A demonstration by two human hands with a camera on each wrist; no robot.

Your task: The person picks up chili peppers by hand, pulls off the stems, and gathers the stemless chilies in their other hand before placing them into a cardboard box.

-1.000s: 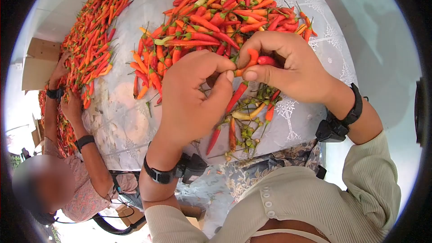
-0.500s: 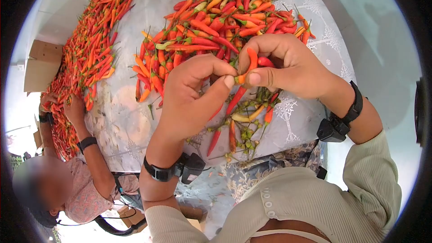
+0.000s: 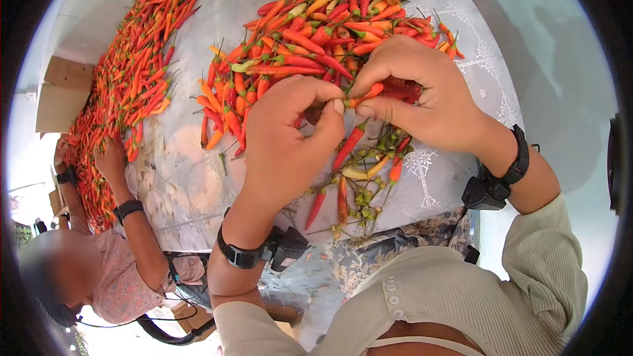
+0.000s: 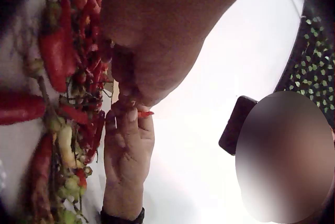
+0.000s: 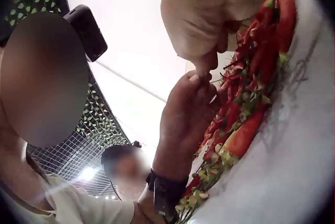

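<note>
A small orange-red chili pepper is held between both hands above the table. My left hand pinches its greenish stem end with thumb and index finger. The right hand grips the body of the same pepper between thumb and curled index finger, and the pepper's tip points right. Red shows inside the curl of the right fingers, partly hidden by them. In the left wrist view the pepper's red tip sticks out past the fingers. Beneath the hands lie green stems mixed with a few loose chili peppers.
A large heap of red and orange chili peppers lies just beyond my hands on the patterned tablecloth. At the left, another person's hand reaches into a second heap. A cardboard box stands beside that heap.
The held chili pepper pointed upward half a second ago and now lies lower, its tip toward the right. My left hand has shifted slightly right and up. The other person's hands have moved within their heap.
</note>
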